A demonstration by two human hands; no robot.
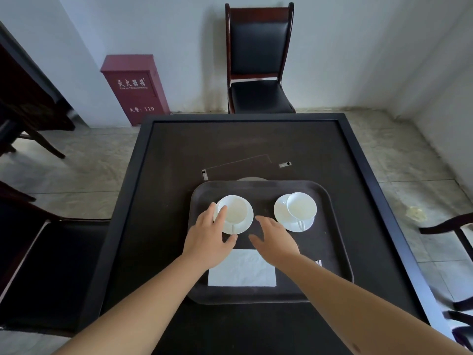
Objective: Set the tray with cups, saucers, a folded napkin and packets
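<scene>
The left cup is touched by the left hand, fingers straight; the right hand is held spread above the tray

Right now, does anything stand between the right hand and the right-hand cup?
Nothing visible does. The right hand hovers open over bare tray, just near-left of the right cup on its saucer.

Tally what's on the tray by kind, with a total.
Cups: 2 (left cup, right cup)
Saucers: 2 (left saucer, right saucer)
Napkins: 1 (napkin)
Packets: some white shows by the right forearm, count unclear
Total: 5 clear items on the tray
</scene>
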